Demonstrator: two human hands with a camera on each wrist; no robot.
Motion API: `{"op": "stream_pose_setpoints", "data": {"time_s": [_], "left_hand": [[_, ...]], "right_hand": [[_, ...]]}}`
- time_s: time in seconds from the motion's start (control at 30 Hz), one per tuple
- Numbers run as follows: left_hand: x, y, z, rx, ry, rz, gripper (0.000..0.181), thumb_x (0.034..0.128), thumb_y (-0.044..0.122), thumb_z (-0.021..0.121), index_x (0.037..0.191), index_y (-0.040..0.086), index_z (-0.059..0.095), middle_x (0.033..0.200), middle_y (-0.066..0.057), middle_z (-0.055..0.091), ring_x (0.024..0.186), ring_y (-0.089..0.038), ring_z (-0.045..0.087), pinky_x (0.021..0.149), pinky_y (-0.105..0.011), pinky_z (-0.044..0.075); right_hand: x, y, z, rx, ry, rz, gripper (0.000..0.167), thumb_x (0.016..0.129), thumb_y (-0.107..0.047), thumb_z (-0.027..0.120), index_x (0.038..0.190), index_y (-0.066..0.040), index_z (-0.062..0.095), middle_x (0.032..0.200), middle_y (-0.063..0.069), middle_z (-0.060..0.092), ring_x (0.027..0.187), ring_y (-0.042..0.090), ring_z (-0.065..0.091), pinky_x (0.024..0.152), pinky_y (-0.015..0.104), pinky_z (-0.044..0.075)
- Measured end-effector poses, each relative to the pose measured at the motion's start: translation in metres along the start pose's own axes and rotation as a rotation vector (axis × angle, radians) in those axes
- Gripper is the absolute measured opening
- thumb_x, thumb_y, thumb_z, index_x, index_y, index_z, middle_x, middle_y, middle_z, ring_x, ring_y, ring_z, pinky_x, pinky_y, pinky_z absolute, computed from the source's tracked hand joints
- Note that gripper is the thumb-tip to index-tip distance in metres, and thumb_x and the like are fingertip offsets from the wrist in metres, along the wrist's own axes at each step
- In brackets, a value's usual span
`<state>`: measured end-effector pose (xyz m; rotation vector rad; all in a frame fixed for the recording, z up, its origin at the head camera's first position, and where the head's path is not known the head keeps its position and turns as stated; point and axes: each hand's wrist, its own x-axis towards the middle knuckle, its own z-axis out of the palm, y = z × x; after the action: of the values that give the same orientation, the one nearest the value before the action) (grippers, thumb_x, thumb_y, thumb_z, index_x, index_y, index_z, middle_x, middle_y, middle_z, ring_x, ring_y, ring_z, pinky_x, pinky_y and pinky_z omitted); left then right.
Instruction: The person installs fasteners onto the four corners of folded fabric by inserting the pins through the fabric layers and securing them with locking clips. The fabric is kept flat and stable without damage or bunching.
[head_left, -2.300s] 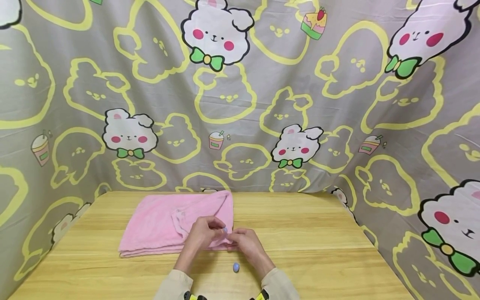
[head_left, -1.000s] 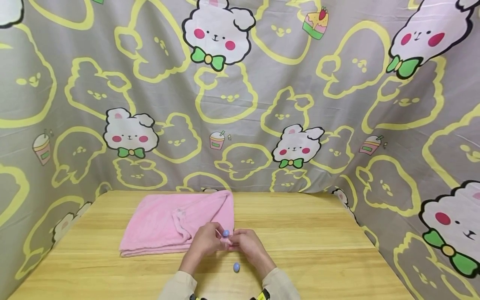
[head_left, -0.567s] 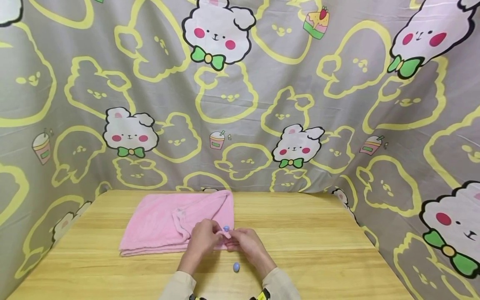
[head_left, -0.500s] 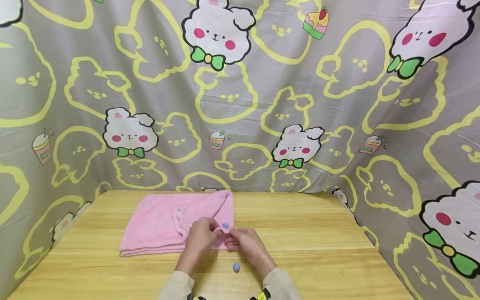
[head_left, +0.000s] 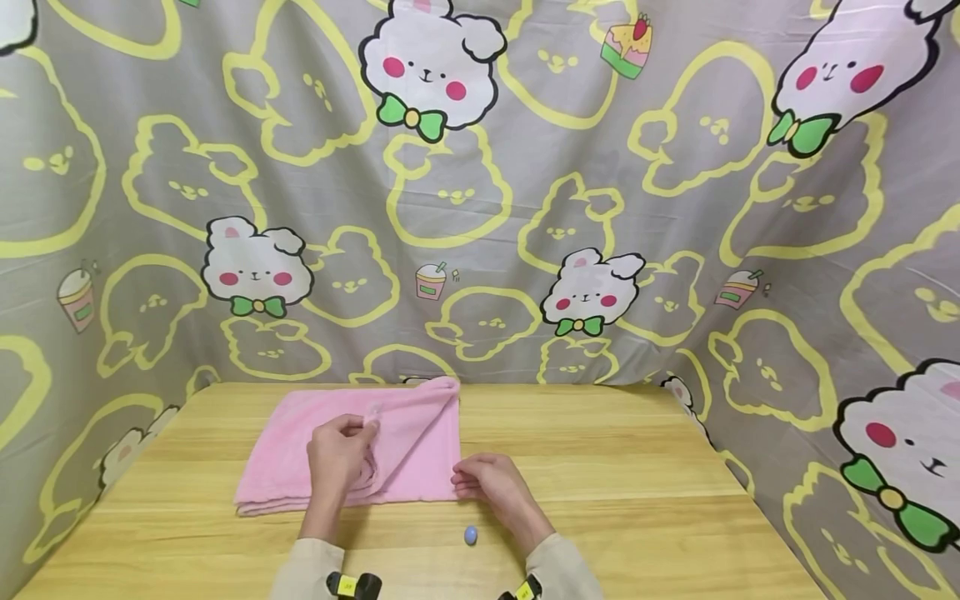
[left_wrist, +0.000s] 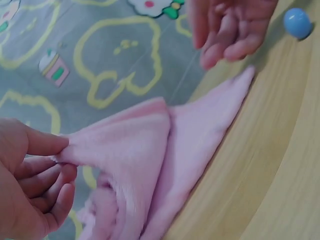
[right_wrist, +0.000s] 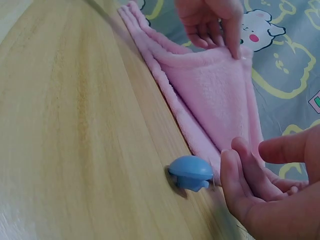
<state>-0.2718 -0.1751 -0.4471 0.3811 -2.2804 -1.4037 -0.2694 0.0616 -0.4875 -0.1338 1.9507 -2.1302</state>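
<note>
A folded pink cloth (head_left: 288,442) lies at the table's left-centre. My left hand (head_left: 335,457) pinches a layer of it between thumb and index finger; in the left wrist view the lifted fabric (left_wrist: 135,135) stretches from that pinch. My right hand (head_left: 501,492) hovers by the cloth's near right corner, its thumb and fingers parted with nothing between them in the right wrist view (right_wrist: 280,185). A small rounded blue piece (head_left: 470,535) rests on the wood in front of the cloth; from the right wrist its underside shows a smaller protruding part (right_wrist: 191,172).
The light wooden table (head_left: 615,467) extends to both sides. A grey patterned curtain (head_left: 465,275) hangs behind it and along the sides. Black and yellow straps (head_left: 352,586) sit at both sleeves.
My left hand has moved left from the cloth's near right corner and lifted a layer. The blue piece that was between the hands is out of sight. My right hand has parted its fingers.
</note>
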Motion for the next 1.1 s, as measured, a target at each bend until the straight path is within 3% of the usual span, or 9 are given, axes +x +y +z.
{"op": "stream_pose_setpoints", "data": {"time_s": [0.13,0.2,0.3,0.43,0.57,0.77,1.1], "left_hand": [[0.004,-0.01,-0.007,-0.093,-0.008,-0.078,0.021,0.0872,0.016,0.076,0.098,-0.002,0.075,0.08,-0.01,0.077,0.05,-0.012,0.065,0.047,-0.029,0.053],[0.005,-0.016,-0.009,-0.115,-0.03,-0.11,0.023,0.0881,0.015,0.075,0.1,-0.004,0.073,0.078,-0.01,0.076,0.049,-0.014,0.066,0.048,-0.03,0.055],[0.006,-0.024,-0.011,-0.078,-0.043,-0.123,0.024,0.088,0.015,0.075,0.1,-0.006,0.072,0.075,-0.009,0.076,0.049,-0.012,0.067,0.05,-0.028,0.055],[0.008,-0.035,-0.011,0.032,-0.019,-0.089,0.023,0.0868,0.017,0.076,0.096,-0.004,0.074,0.073,-0.009,0.076,0.049,-0.009,0.065,0.054,-0.022,0.049],[0.009,-0.041,-0.011,0.093,-0.022,-0.057,0.019,0.0862,0.015,0.076,0.093,-0.002,0.074,0.073,-0.008,0.076,0.051,-0.009,0.064,0.059,-0.025,0.048],[0.009,-0.042,-0.011,0.109,-0.052,-0.037,0.017,0.0849,0.014,0.076,0.092,-0.002,0.073,0.07,-0.007,0.074,0.051,-0.011,0.064,0.063,-0.029,0.048],[0.009,-0.031,-0.013,-0.022,-0.097,-0.091,0.022,0.0912,0.017,0.072,0.095,-0.005,0.073,0.066,-0.006,0.072,0.049,-0.012,0.065,0.05,-0.027,0.054]], "right_hand": [[0.001,0.002,-0.002,-0.004,0.005,0.015,0.028,0.095,-0.007,0.061,0.106,0.018,0.064,0.076,0.004,0.068,0.065,0.01,0.065,0.063,0.024,0.057],[0.002,0.002,-0.003,-0.003,0.006,0.026,0.029,0.095,-0.008,0.061,0.107,0.019,0.064,0.074,0.003,0.067,0.063,0.009,0.063,0.06,0.022,0.055],[0.002,0.003,-0.003,-0.001,0.008,0.035,0.029,0.094,-0.007,0.062,0.107,0.018,0.064,0.073,0.002,0.066,0.061,0.007,0.061,0.058,0.021,0.054],[0.002,0.002,-0.002,-0.002,0.009,0.043,0.026,0.093,-0.007,0.062,0.105,0.016,0.065,0.072,0.001,0.065,0.06,0.007,0.06,0.058,0.02,0.053],[0.001,0.001,-0.001,-0.008,0.009,0.044,0.026,0.093,-0.007,0.062,0.105,0.016,0.066,0.072,0.001,0.066,0.06,0.007,0.061,0.058,0.021,0.054],[0.001,0.0,-0.001,-0.02,0.015,0.042,0.027,0.093,-0.008,0.062,0.105,0.016,0.066,0.071,0.0,0.066,0.06,0.008,0.061,0.058,0.021,0.054],[0.001,0.0,-0.004,-0.044,0.019,0.046,0.028,0.094,-0.01,0.061,0.105,0.015,0.067,0.069,-0.001,0.065,0.06,0.008,0.06,0.058,0.021,0.054]]}}
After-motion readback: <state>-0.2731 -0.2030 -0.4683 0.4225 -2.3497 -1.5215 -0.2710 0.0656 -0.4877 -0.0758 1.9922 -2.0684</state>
